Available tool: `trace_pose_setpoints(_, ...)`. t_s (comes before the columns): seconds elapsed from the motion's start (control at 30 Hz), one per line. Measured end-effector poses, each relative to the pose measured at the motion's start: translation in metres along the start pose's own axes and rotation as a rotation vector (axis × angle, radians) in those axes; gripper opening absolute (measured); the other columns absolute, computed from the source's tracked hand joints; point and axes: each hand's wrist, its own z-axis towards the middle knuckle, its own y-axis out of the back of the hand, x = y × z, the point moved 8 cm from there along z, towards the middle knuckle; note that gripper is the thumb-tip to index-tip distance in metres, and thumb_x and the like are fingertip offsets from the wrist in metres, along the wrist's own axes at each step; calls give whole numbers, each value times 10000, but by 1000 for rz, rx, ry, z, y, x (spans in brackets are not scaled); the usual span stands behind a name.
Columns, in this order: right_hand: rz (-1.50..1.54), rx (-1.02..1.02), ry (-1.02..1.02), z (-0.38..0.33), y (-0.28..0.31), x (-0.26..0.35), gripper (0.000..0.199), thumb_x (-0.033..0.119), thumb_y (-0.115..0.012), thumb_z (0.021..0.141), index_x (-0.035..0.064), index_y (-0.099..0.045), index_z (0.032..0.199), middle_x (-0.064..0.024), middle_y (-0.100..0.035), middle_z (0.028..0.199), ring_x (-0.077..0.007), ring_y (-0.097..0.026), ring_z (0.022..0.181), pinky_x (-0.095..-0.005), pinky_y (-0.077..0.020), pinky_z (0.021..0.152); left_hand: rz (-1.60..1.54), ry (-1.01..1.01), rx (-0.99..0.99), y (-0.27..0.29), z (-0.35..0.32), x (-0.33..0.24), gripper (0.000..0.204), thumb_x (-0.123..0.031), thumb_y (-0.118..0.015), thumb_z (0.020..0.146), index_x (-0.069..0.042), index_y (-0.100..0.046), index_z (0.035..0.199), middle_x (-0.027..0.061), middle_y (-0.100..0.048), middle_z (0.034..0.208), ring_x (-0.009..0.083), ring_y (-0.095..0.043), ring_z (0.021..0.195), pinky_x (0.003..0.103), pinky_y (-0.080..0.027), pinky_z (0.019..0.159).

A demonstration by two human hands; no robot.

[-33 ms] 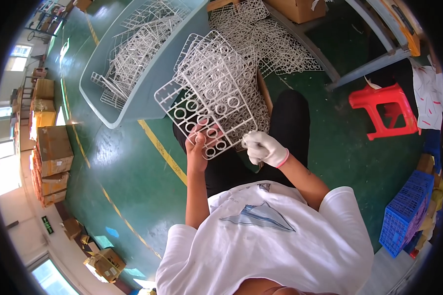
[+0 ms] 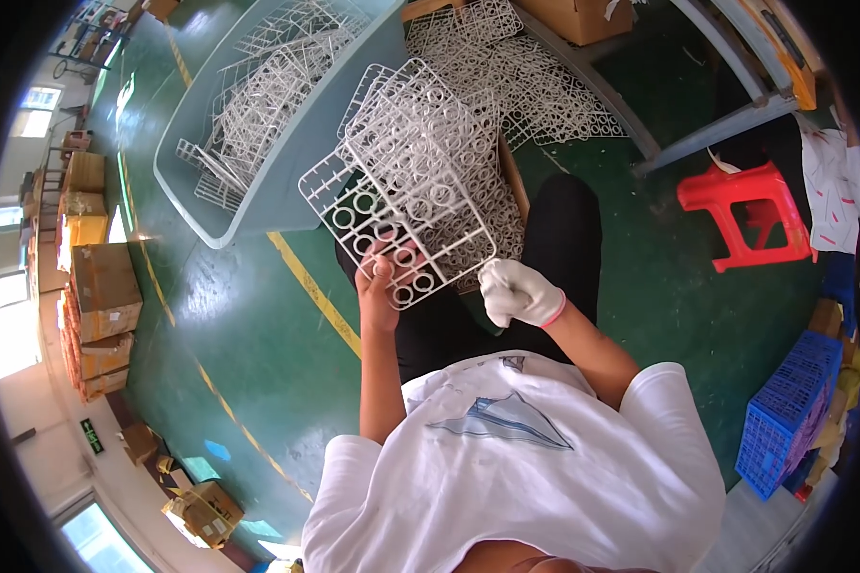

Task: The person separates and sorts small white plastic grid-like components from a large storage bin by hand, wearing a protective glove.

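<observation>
1. Left hand (image 2: pixel 380 272), bare, is held up in plain view of those standing by, closed in a grip, thumb (image 2: pixel 382 265) raised.
2. Left forearm (image 2: pixel 380 372) stands nearly upright beneath it.
3. Right hand (image 2: pixel 523 294), white-gloved, is curled inward near the left.
4. Right forearm (image 2: pixel 591 346) slants inward, bare.

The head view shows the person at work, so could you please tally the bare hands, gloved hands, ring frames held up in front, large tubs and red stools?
Bare left hand: 1
Gloved right hand: 1
White ring frame held up in front: 1
Large blue-grey tub: 1
Red stool: 1
Total: 5
</observation>
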Motion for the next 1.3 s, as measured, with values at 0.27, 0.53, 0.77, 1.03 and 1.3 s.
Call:
trace_pose_setpoints(0.27,-894,-799,155,9,23,58,210,184,-564,850,-4,-608,934,-29,-605,660,-106,-532,460,-229,-432,466,156,-61,-3,-7,-12,-18,428,-258,-500,900,16,-423,1219,163,-617,1016,228,-634,869,280,-512,707)
trace_pose_setpoints(0.53,-1565,-763,-18,26,5,82,278,264,-550,823,75,-610,1018,-105,-605,589,-216,-589,496,-326,-480,502,223,-73,88,-31,-25,-19,405,-231,-516,897,44,-449,1188,155,-615,1014,218,-622,899,298,-513,746)
trace_pose_setpoints(0.77,-251,-134,-41,16,18,44,341,345,-418,888,107,-451,646,80,-298,425,-25,-293,337,-216,-396,412,137,20,174,-4,-18,-5,540,-310,-589,835,51,-411,1195,210,-600,1022,305,-628,877,378,-523,765)
trace_pose_setpoints(1.03,-600,-632,23,24,20,40,195,175,-523,871,-1,-607,872,-6,-551,581,-58,-467,459,-199,-439,487,126,18,51,3,-16,5,473,-279,-545,868,33,-412,1197,191,-607,1015,273,-635,872,337,-527,732)
trace_pose_setpoints(1.3,-1258,-715,111,36,10,45,230,289,-559,821,78,-616,896,-79,-627,663,-241,-593,520,-344,-465,484,223,-1,106,-28,-22,-5,362,-201,-522,896,28,-488,1174,103,-616,1002,168,-612,889,273,-508,735)
